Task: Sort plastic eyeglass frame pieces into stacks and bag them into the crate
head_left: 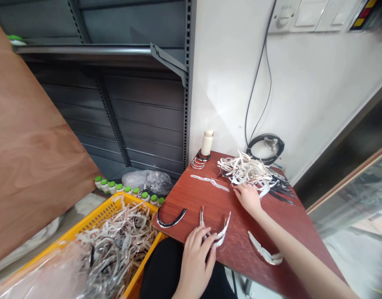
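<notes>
My left hand (197,252) lies over several silver headbands (222,237) at the near edge of the red-brown table, its fingers bent around their curved side. Their ends point away from me. My right hand (248,198) reaches to the near edge of a tangled pile of white strips (248,169), fingertips closed on a strip there; the exact grip is partly hidden. A black headband (172,224) lies left of my left hand. Below my right forearm is another silver-white headband (265,254). One flat whitish strip (209,181) lies across the table's middle.
The table (290,232) stands against a white wall. At its far corner a cream cylinder (207,143) stands by stacked bands (198,162). Black strips (282,187) and a coiled cable (265,148) are beyond the pile. A yellow crate (78,230) full of headbands sits left, near green-capped bottles (119,187).
</notes>
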Available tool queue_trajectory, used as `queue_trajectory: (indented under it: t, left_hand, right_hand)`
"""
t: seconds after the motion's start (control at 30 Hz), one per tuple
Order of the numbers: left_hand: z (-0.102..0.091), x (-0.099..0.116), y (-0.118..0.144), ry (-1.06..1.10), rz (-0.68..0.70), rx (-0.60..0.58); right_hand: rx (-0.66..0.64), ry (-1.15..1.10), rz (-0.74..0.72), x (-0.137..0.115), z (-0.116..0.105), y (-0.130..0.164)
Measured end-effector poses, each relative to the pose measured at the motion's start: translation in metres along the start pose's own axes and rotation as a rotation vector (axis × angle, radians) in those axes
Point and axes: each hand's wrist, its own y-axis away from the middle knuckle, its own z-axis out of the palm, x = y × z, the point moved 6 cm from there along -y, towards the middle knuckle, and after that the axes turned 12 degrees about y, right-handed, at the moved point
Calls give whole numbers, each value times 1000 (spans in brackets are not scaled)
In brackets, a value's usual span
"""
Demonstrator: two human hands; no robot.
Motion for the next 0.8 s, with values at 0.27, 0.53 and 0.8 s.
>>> queue_trajectory:
  t: [0.27, 0.53, 0.8]
  left_hand:
    - [1, 2, -1, -15, 13, -41]
    - [3, 4, -2, 8, -1, -76]
    - [4, 3, -2, 33, -10, -76]
  right_hand:
    - [181, -138, -37, -6, -75, 11]
    - [-4, -66, -627, -92, -129, 34]
    - [-369, 28, -836, -149, -76, 59]
